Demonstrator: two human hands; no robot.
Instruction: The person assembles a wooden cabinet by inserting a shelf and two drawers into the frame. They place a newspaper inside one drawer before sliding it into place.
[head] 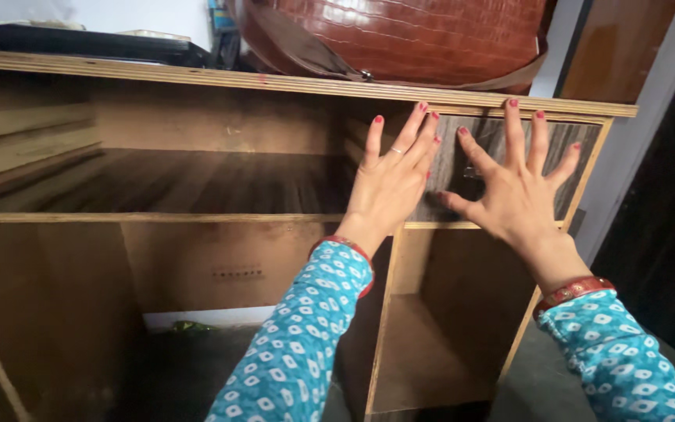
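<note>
While both palms lie flat on the grey wood-grain drawer front [501, 152] at the desk's [197, 78] upper right, the push goes best kept level and even. Going left to right: a wide open shelf [158, 184] leaves free room, then the left hand [388, 187], fingers spread with nothing in its grip, covers the drawer's left edge. The right hand [517, 191], equally splayed and holding nothing, lies beside the small handle [472, 172]. Above, the brown bag [408, 35] overhangs; rightward, the desk's side panel [583, 184] closes things in.
</note>
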